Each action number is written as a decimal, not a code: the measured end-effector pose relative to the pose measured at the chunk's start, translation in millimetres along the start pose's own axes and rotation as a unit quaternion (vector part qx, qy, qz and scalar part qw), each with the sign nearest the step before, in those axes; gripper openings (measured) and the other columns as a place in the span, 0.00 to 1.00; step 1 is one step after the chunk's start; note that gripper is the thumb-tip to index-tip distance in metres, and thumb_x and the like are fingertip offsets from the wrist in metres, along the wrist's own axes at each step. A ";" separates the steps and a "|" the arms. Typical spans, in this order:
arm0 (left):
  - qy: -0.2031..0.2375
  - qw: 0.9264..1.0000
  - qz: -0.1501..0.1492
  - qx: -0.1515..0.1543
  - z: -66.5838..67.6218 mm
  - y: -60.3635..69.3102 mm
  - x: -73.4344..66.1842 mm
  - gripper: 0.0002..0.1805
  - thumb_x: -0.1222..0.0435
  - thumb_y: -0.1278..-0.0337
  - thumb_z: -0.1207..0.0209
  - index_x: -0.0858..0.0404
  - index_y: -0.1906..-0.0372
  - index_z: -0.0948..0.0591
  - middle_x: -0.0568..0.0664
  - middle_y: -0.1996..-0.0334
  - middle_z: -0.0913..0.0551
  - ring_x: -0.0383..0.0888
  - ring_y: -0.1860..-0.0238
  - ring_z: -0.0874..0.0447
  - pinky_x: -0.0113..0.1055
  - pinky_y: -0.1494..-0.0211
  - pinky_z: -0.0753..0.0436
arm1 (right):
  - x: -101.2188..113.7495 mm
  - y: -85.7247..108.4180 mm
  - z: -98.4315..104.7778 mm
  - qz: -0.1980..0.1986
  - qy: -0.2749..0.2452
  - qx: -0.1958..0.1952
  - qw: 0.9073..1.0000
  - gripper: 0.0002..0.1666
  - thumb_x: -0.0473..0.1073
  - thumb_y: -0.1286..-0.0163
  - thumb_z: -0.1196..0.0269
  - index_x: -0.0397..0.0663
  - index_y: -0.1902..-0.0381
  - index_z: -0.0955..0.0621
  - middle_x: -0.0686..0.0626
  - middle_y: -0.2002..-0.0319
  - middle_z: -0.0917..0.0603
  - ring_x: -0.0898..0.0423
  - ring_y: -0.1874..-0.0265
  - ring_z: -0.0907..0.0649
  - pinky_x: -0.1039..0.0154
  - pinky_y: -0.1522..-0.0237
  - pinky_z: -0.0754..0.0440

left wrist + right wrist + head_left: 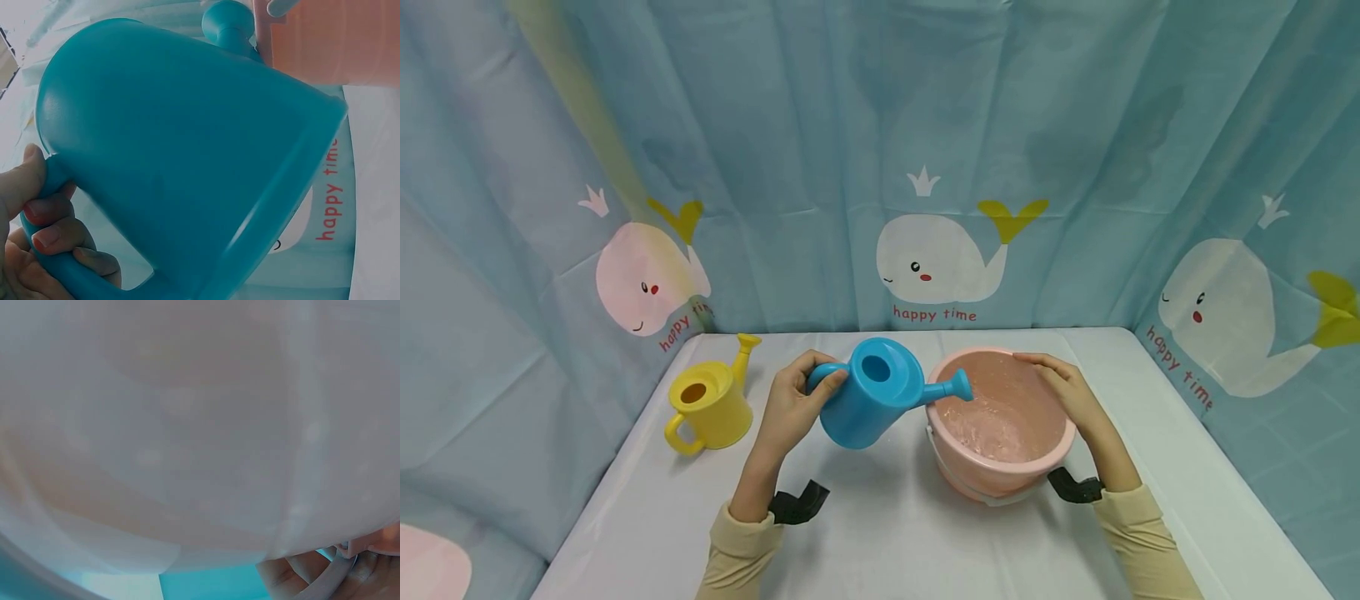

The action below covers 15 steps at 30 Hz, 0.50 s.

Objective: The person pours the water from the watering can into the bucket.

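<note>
My left hand [793,400] grips the handle of a blue watering can [868,400]. In the left wrist view the fingers wrap round the can's handle [81,275], the thumb on top. The can is held above the table and tilts right, its spout head [958,386] just over the near-left rim of a pink bucket [1000,467]. No stream from the spout can be made out. Inside the bucket, clear water [992,425] looks rippled. My right hand [1067,387] holds the bucket's right rim; the bucket's wall [187,425] fills most of the right wrist view.
A yellow watering can [711,408] stands upright at the left of the white table [880,533], its spout toward the back. Blue curtains [820,167] printed with whales enclose the table's back and sides. The bucket's pale carrying handle [1011,500] hangs down its front.
</note>
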<state>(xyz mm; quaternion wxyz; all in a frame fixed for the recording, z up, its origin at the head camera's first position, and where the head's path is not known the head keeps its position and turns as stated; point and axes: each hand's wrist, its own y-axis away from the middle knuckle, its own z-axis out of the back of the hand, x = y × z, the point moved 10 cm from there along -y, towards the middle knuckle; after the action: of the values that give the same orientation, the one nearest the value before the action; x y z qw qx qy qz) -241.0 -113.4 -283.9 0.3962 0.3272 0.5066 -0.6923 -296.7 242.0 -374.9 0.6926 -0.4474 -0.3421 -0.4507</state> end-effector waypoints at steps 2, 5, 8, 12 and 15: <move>-0.001 1.000 -0.002 0.001 -0.1 -0.3 -0.7 0.06 0.70 0.42 0.42 0.70 0.62 0.23 0.57 0.66 0.20 0.41 0.62 0.22 0.42 0.50 0.23 | -1.5 -0.1 0.0 -0.002 0.001 0.000 1.000 0.21 0.40 0.24 0.57 0.31 0.43 0.27 0.31 0.42 0.28 0.72 0.48 0.27 0.78 0.52 0.27; -0.004 1.000 -0.004 0.003 -0.8 -0.9 -2.5 0.06 0.70 0.41 0.42 0.70 0.62 0.23 0.57 0.66 0.20 0.42 0.61 0.22 0.43 0.50 0.24 | -2.9 -0.2 0.7 -0.001 0.003 -0.001 1.000 0.22 0.41 0.24 0.57 0.32 0.43 0.27 0.32 0.43 0.28 0.72 0.48 0.26 0.77 0.52 0.27; -0.005 1.000 -0.006 0.008 -1.8 -1.2 -4.2 0.06 0.70 0.41 0.42 0.70 0.62 0.23 0.58 0.65 0.20 0.43 0.61 0.22 0.44 0.50 0.24 | -3.8 0.2 1.4 -0.003 0.005 -0.004 1.000 0.22 0.42 0.24 0.57 0.33 0.43 0.26 0.35 0.43 0.26 0.72 0.49 0.26 0.77 0.52 0.27; -0.005 1.000 -0.007 0.011 -2.6 -1.5 -5.2 0.06 0.70 0.41 0.43 0.70 0.62 0.23 0.58 0.65 0.20 0.43 0.60 0.22 0.45 0.50 0.23 | -4.8 0.7 1.4 -0.008 0.004 -0.004 1.000 0.22 0.44 0.24 0.56 0.35 0.43 0.26 0.40 0.43 0.25 0.73 0.48 0.27 0.78 0.51 0.28; -0.004 1.000 -0.006 0.012 -2.6 -1.7 -4.8 0.06 0.70 0.41 0.43 0.70 0.62 0.23 0.58 0.65 0.20 0.44 0.60 0.22 0.46 0.49 0.23 | -4.8 0.8 0.8 -0.008 0.001 -0.004 1.000 0.22 0.44 0.24 0.56 0.35 0.43 0.26 0.39 0.43 0.25 0.73 0.47 0.27 0.78 0.51 0.28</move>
<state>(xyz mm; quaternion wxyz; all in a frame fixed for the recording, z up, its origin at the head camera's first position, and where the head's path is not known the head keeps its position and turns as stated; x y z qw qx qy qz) -240.1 -109.6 -279.8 0.3904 0.3260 0.4986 -0.7020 -297.7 244.5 -379.1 0.6877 -0.4464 -0.3433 -0.4583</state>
